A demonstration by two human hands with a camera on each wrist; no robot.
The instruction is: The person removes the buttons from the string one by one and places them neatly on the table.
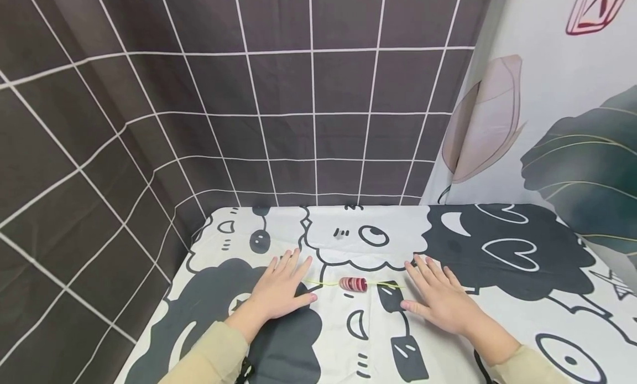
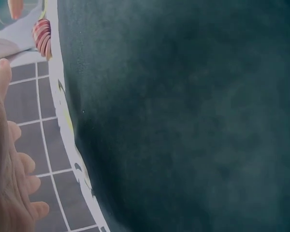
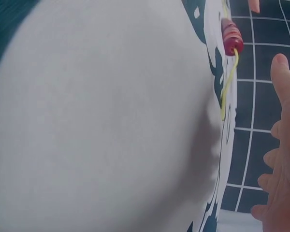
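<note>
A short, ribbed cylinder [image 1: 353, 284] banded in red and pink lies on the patterned cloth between my two hands. A thin yellow string [image 1: 322, 283] comes out of both its ends, and in the right wrist view the cord [image 3: 228, 87] leaves a hole in the red end. My left hand [image 1: 283, 287] is to its left, palm down, fingers spread and straight, with the string's left end near the fingers. On the right, my right hand [image 1: 440, 295] is spread the same way, thumb toward the string's other end. Neither hand holds anything.
A cloth [image 1: 370, 312] with black and white cartoon drawings covers the table. Behind and to the left hangs a dark curtain [image 1: 288, 135] with a white grid. A pale leaf-print curtain [image 1: 552, 96] hangs at the right. Dark cords show near both sleeves.
</note>
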